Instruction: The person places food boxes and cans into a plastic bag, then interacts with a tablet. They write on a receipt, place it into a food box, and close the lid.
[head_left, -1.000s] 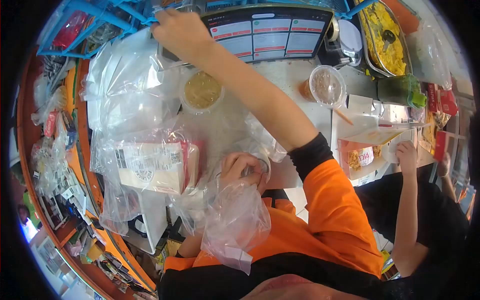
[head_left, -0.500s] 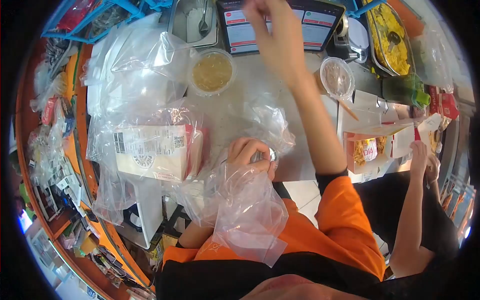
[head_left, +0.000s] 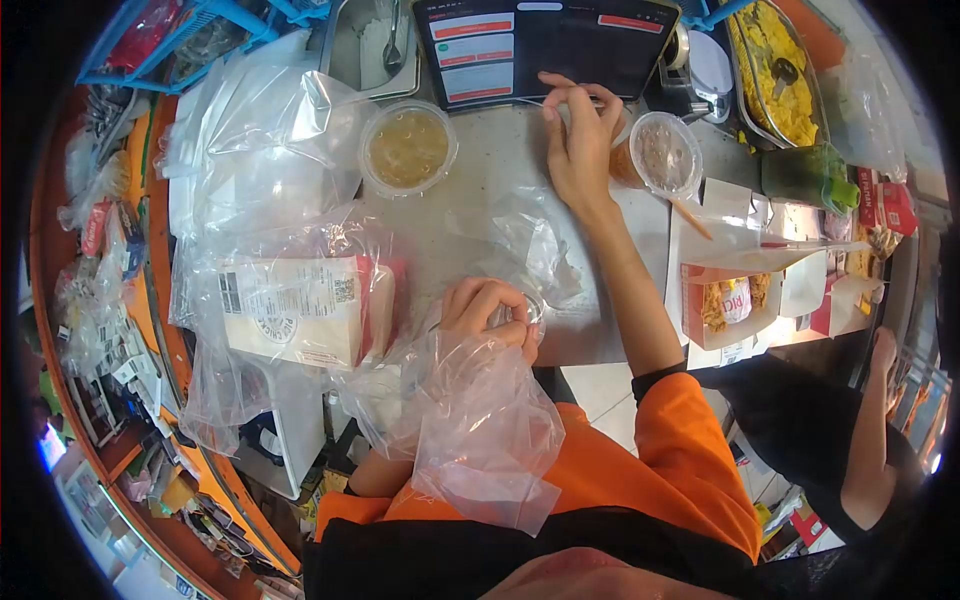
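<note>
My left hand (head_left: 487,310) is curled at the front edge of the metal counter, closed on a clear plastic bag (head_left: 487,420) that hangs over my orange sleeve and apron. A small round shiny object (head_left: 531,318) shows beside its fingertips, partly hidden. Below the tablet (head_left: 560,45), my right hand (head_left: 578,125) has its fingers bent together around something translucent, too small to name. Just right of it stands a cup with a clear round lid (head_left: 666,155). A round tub of yellowish liquid (head_left: 408,148) sits to its left.
Left of my hands, a labelled paper package (head_left: 290,310) lies in clear plastic beside stacked bags (head_left: 270,130). On the right are open food boxes (head_left: 735,300), a green bottle (head_left: 810,178) and a tray of yellow food (head_left: 780,75). A co-worker's arm (head_left: 870,440) is at far right.
My right hand has come down from over the tablet to the counter near the lidded cup. The tablet's display differs. The co-worker's hands have withdrawn from the food boxes.
</note>
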